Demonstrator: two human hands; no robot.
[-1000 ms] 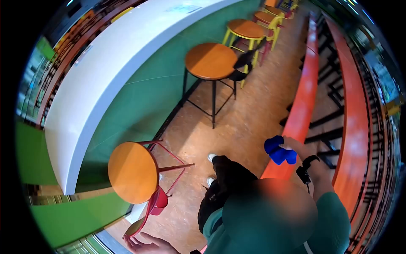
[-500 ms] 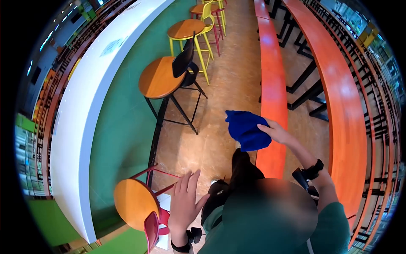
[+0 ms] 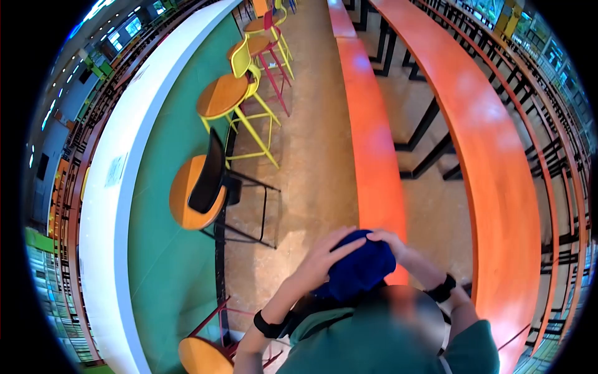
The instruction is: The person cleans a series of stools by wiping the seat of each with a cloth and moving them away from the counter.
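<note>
A dark blue cloth (image 3: 362, 268) is bunched up close in front of my body, held between both hands. My left hand (image 3: 330, 252) lies over its upper left side, the fingers pressed on the fabric. At the cloth's upper right edge, my right hand (image 3: 389, 243) grips it with the thumb and fingers. The lower part of the cloth hangs toward my lap, and its underside is hidden.
To my left runs a long white counter (image 3: 103, 206) with a green side. Along it stand a black-framed stool (image 3: 187, 193), a yellow stool (image 3: 224, 96) and a red-framed stool (image 3: 202, 356). An orange bench (image 3: 374, 156) and a long orange table (image 3: 479, 124) stretch away on my right.
My left hand has come up from beside the red-framed stool and taken hold of the cloth. My right hand has drawn the cloth nearer my body. The view has moved forward along the aisle.
</note>
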